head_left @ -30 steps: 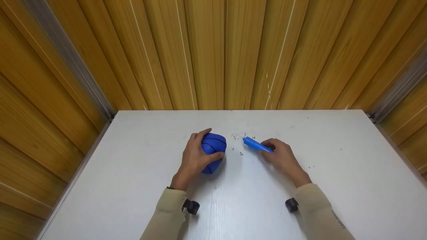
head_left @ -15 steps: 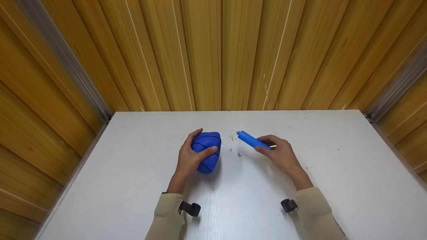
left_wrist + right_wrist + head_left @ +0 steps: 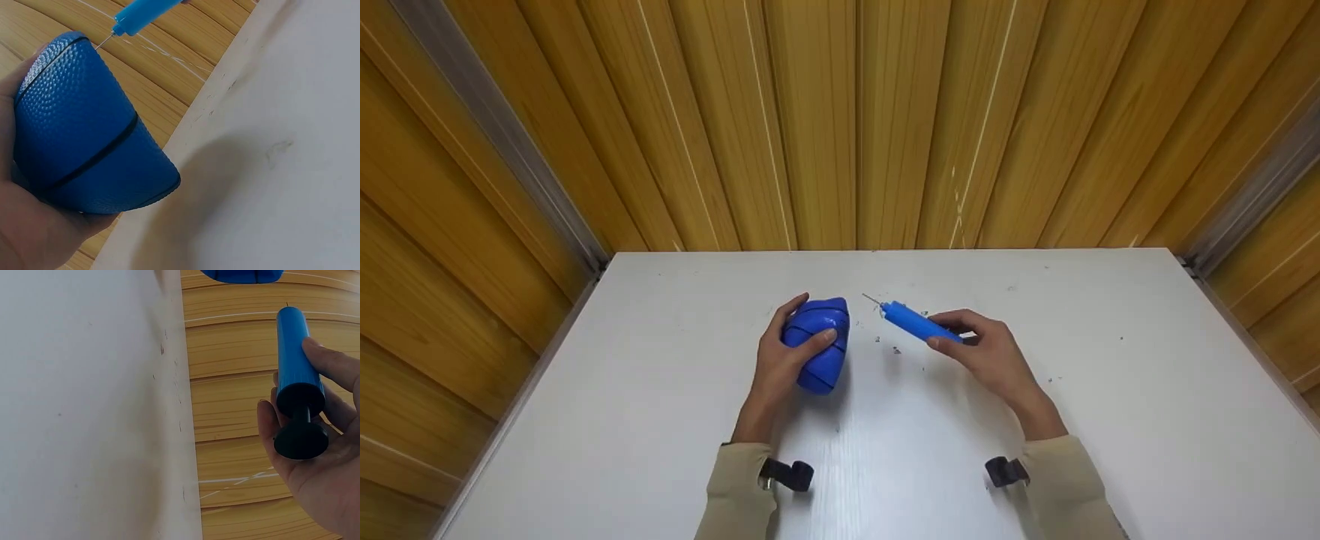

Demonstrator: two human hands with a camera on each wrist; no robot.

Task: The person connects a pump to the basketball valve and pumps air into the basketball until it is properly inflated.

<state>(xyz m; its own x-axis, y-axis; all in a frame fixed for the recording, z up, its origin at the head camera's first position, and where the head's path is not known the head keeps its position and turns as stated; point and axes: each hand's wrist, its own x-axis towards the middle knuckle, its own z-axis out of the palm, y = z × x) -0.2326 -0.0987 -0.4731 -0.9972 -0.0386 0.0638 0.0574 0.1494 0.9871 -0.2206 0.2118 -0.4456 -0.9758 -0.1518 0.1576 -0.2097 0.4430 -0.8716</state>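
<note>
Ball [image 3: 825,367], blue with black lines, sides caved in: gripped in left hand [image 3: 777,361], raised above white table [image 3: 660,375]; thumb [image 3: 817,345] laid across face, presumably to steady soft shape. Pump [image 3: 915,321], blue: grasped round barrel [image 3: 291,349] in right hand [image 3: 994,356], also raised. Needle [image 3: 871,299] pointed toward ball, near but apart; grip seemingly set behind it so tip is left unobstructed. Black handle [image 3: 301,440]: short rod [image 3: 302,413] exposed, contact with palm cannot be told.
</note>
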